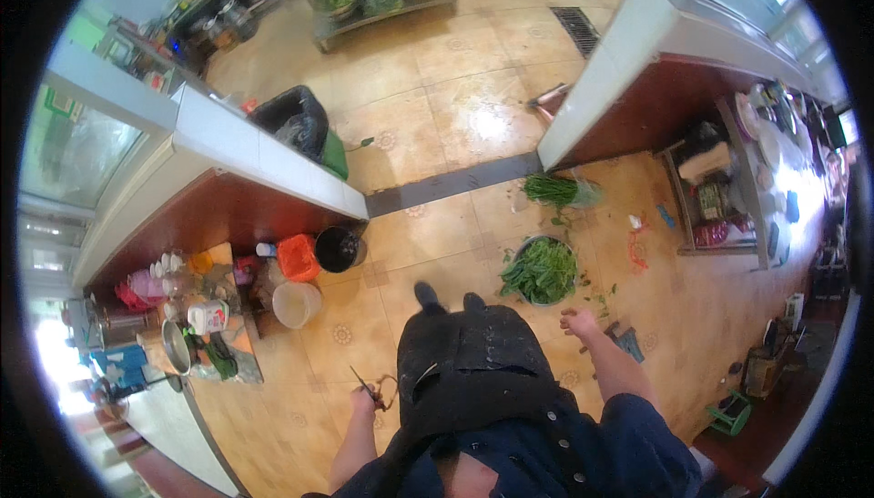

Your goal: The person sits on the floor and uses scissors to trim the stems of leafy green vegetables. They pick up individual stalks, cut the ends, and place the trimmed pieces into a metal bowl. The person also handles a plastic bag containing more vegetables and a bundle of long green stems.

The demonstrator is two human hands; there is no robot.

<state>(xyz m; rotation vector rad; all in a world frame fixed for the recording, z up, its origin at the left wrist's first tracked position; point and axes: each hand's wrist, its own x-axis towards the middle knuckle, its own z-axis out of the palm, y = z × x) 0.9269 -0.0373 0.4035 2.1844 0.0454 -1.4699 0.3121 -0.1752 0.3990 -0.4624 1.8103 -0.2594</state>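
My left hand, low and left of the black apron, is closed on a dark, thin pointed tool, with a brown looped strand hanging beside it; I cannot tell exactly what the tool is. My right hand is held out to the right over the tiled floor, fingers partly curled, with nothing visible in it. Nearest to it is a round metal basin heaped with leafy greens. Beyond the basin a bundle of long green stalks lies on the floor, partly in a clear plastic bag.
A black bucket, an orange-red lined bin and a translucent tub stand left. Low partitions flank a doorway with a grey threshold. Red string and leaf scraps lie right. A small green stool stands lower right.
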